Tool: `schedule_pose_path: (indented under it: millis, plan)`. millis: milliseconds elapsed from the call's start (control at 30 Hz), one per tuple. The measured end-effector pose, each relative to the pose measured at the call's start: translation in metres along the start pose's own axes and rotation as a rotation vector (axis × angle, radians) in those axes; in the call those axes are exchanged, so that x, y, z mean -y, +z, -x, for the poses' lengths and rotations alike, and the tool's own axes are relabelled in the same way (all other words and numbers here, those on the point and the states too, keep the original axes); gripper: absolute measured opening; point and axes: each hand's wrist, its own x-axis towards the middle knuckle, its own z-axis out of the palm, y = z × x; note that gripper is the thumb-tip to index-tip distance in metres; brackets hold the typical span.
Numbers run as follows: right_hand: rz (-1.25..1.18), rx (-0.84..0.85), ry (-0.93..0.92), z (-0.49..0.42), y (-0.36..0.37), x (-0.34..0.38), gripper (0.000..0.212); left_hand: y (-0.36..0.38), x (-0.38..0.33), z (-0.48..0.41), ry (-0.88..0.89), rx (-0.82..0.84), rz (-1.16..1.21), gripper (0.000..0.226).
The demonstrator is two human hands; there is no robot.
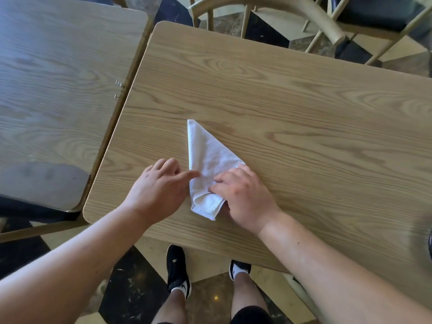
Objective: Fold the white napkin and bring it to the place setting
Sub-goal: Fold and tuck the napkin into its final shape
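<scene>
Head view: white napkin (208, 160) lies on the wood table (304, 113), folded to a long triangle, its sharp tip pointing away from the person, its near end doubled over into a thick rounded fold close to the table's near edge. Right hand (243, 195) sits on the napkin's right side w/ fingers curled down, fingertips pressing the cloth just above the doubled end; not closed around it, more a flat hold-down. Left hand (161, 188) is just left of the napkin, loosely open, palm down, index finger stretched out & touching the napkin's left edge; gripping nothing. Both forearms bare, reaching in from the near side. Left of the napkin's table stands a second table (58, 78), edges almost touching. Beyond the napkin, across the table, a pale wooden chair (268, 10). Below the near edge, person's black shoes (176, 270) w/ white socks on a dark & light tiled floor (131, 288).
</scene>
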Motion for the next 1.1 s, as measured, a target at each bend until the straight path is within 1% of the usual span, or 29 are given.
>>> schedule_pose_path:
  millis: [33,100,133,233,333,433,467,500,600,667,767,933,1033,1100]
  plan:
    - [-0.062,0.055,0.014,-0.006,-0.005,-0.002,0.032,-0.001,0.001,-0.003,0.009,-0.011,0.000,0.041]
    - [-0.162,0.177,0.065,-0.020,-0.018,-0.004,0.015,0.000,0.005,-0.008,0.020,-0.031,0.010,0.042]
    - [-0.193,0.230,0.100,-0.028,-0.024,-0.004,0.012,-0.001,0.006,-0.011,0.001,-0.034,0.020,0.044]
    - [-0.268,0.397,0.240,-0.054,-0.047,-0.003,0.027,0.004,0.008,-0.020,-0.099,-0.078,0.079,0.050]
    - [-0.343,0.615,0.367,-0.084,-0.065,-0.009,0.028,0.016,0.011,-0.026,-0.177,-0.144,0.135,0.039]
    - [-0.390,0.700,0.418,-0.113,-0.069,-0.019,0.020,0.025,0.014,-0.027,-0.177,-0.207,0.113,0.031]
    - [-0.384,0.718,0.434,-0.120,-0.069,-0.022,0.023,0.026,0.013,-0.027,-0.167,-0.220,0.103,0.030]
    - [-0.360,0.744,0.438,-0.128,-0.069,-0.023,0.025,0.027,0.013,-0.027,-0.162,-0.228,0.092,0.029]
    - [-0.287,0.844,0.431,-0.146,-0.068,-0.028,0.022,0.027,0.013,-0.026,-0.166,-0.253,0.069,0.028]
    - [-0.285,0.873,0.442,-0.154,-0.066,-0.032,0.025,0.027,0.013,-0.027,-0.163,-0.273,0.065,0.029]
    - [-0.300,0.873,0.429,-0.160,-0.064,-0.034,0.026,0.028,0.015,-0.027,-0.142,-0.294,0.051,0.040]
    - [-0.416,0.695,0.446,-0.156,-0.067,-0.042,0.023,0.027,0.017,-0.028,-0.130,-0.240,0.001,0.048]
    - [-0.509,0.652,0.491,-0.156,-0.067,-0.047,0.017,0.026,0.017,-0.028,-0.132,-0.256,0.026,0.049]
    - [-0.548,0.642,0.503,-0.159,-0.068,-0.048,0.018,0.026,0.017,-0.029,-0.132,-0.274,0.041,0.047]
